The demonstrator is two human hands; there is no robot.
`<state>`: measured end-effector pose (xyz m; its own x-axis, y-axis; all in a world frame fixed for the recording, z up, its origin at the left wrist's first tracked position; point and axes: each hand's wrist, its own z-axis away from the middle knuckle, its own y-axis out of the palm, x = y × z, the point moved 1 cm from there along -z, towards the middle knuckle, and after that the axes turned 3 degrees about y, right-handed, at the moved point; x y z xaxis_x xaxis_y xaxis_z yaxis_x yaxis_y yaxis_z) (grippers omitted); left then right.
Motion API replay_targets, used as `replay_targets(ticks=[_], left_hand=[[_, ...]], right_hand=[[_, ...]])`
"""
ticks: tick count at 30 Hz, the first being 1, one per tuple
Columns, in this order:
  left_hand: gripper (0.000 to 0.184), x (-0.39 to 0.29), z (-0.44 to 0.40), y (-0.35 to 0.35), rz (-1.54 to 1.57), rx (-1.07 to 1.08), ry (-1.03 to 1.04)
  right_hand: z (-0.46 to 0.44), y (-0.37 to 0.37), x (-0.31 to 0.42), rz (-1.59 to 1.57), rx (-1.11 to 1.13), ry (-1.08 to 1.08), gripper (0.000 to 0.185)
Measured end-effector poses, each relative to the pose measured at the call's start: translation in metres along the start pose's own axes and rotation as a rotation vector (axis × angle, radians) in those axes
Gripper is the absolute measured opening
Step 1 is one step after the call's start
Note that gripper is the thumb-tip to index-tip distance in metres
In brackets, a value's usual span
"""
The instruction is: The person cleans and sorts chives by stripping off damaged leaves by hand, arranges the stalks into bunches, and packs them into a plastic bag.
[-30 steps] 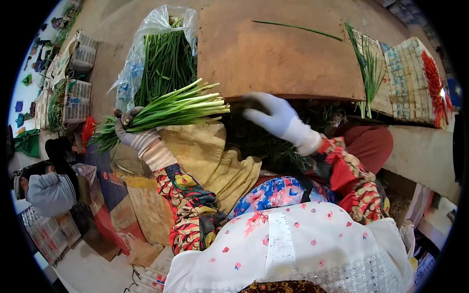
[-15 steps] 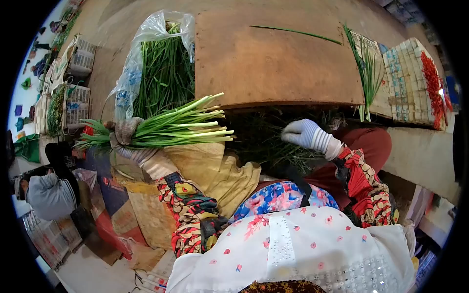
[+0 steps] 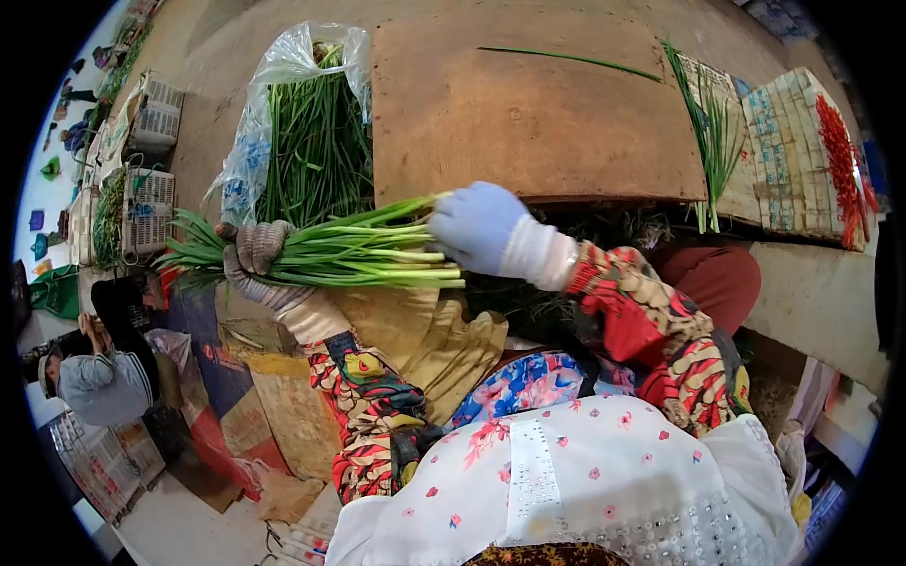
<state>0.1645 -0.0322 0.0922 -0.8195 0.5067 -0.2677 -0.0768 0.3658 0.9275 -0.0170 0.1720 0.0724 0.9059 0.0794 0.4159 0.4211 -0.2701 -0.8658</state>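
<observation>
My left hand point(image 3: 260, 253), in a soiled striped glove, is wrapped round a bunch of scallions point(image 3: 349, 257) near its leafy end. The bunch lies sideways, its pale stem ends pointing right. Over the upper stem ends, my right hand point(image 3: 479, 226), in a white-and-blue glove, is closed on some of the stalks; its fingertips are hidden behind the hand. Behind the bunch, a clear plastic bag point(image 3: 247, 141) holds more long green leaves point(image 3: 316, 141).
A wooden board point(image 3: 528, 123) carries a single green leaf point(image 3: 571, 62). Loose stalks point(image 3: 713, 156) lie at its right edge, near a woven panel point(image 3: 788, 141) with red strips point(image 3: 838, 160). A person point(image 3: 104, 377) sits at the left, near crates point(image 3: 149, 208).
My right hand has moved left and up, from above the dark greens by my knee to the stem ends of the bunch, and closed. The bunch has shifted slightly right.
</observation>
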Motion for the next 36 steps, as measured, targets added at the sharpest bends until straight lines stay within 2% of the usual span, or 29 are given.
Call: replay_targets(ticks=[2,3,4,5,6,8,10,12,14,16,17,19,20,22,23,24,25,26,28,30,32,33,34,36], left_hand=[[0.022,-0.020,0.003,-0.011,0.009,0.017,-0.012],[0.022,-0.024,0.004,-0.015,0.020,0.043,-0.031],[0.022,-0.020,0.007,-0.013,0.022,0.041,-0.025],[0.021,-0.017,0.008,-0.009,0.001,0.054,-0.024],[0.020,-0.013,0.006,-0.001,-0.023,0.065,-0.035],[0.020,-0.004,0.007,0.015,-0.031,0.016,-0.007],[0.020,0.001,0.005,0.016,-0.046,0.059,0.033],[0.019,0.005,0.005,0.014,-0.038,0.028,0.062],[0.019,0.009,0.004,0.015,-0.052,0.041,0.007],[0.019,0.008,0.002,0.008,-0.043,0.054,-0.012],[0.019,0.005,0.002,0.005,-0.029,0.067,-0.025],[0.019,-0.011,0.004,0.001,-0.016,0.067,-0.017],[0.019,-0.015,0.006,-0.001,-0.001,0.077,-0.007],[0.020,-0.006,0.010,0.011,-0.068,0.109,-0.044],[0.021,-0.003,0.012,0.018,-0.085,0.096,-0.019],[0.021,-0.002,0.012,0.021,-0.105,0.088,-0.004],[0.021,-0.009,0.010,0.014,-0.136,0.111,-0.017],[0.021,-0.008,0.011,0.014,-0.138,0.115,-0.019],[0.021,-0.005,0.011,0.017,-0.038,0.057,0.036],[0.020,-0.005,0.008,0.015,-0.065,0.094,0.021],[0.019,-0.004,0.006,0.012,-0.095,0.123,0.008],[0.021,-0.004,0.005,0.011,-0.080,0.096,0.057],[0.023,-0.005,0.006,0.010,-0.065,0.069,0.111],[0.020,0.004,0.008,0.024,-0.049,0.084,0.105]], right_hand=[[0.038,-0.008,-0.019,0.087,0.139,0.090,0.013],[0.064,-0.009,-0.038,0.146,0.250,0.208,0.018],[0.092,-0.007,-0.054,0.117,0.171,0.240,0.025],[0.118,-0.002,-0.066,0.108,0.321,0.396,0.030],[0.121,-0.008,-0.063,0.062,0.469,0.479,0.023],[0.117,-0.010,-0.051,-0.254,0.238,0.470,0.021],[0.087,0.009,-0.036,-0.552,-0.202,0.375,0.035],[0.048,0.018,-0.014,-0.631,-0.250,0.324,0.038],[0.019,0.043,0.003,-0.654,-0.015,0.399,0.037],[0.004,0.031,0.014,-0.515,0.263,0.418,0.036],[0.018,0.034,0.011,-0.348,0.161,0.314,0.031],[0.048,0.024,-0.016,-0.183,0.330,0.326,0.023],[0.078,0.024,-0.036,-0.164,0.219,0.421,0.022],[0.130,0.015,-0.063,-0.164,0.219,0.579,0.026],[0.137,0.003,-0.062,-0.128,0.272,0.556,0.028],[0.140,-0.003,-0.060,-0.249,0.357,0.601,0.025],[0.138,-0.002,-0.054,-0.493,0.319,0.613,0.024],[0.134,0.000,-0.048,-0.731,0.272,0.617,0.027],[0.106,0.010,-0.024,-1.015,0.051,0.484,0.035],[0.077,0.016,0.001,-1.230,0.116,0.573,0.038],[0.050,0.014,0.019,-1.162,0.160,0.607,0.032],[0.047,0.021,0.024,-1.048,0.020,0.590,0.025],[0.047,0.022,0.023,-1.052,0.022,0.586,0.025],[0.050,0.014,0.016,-0.487,-0.283,0.380,0.015]])
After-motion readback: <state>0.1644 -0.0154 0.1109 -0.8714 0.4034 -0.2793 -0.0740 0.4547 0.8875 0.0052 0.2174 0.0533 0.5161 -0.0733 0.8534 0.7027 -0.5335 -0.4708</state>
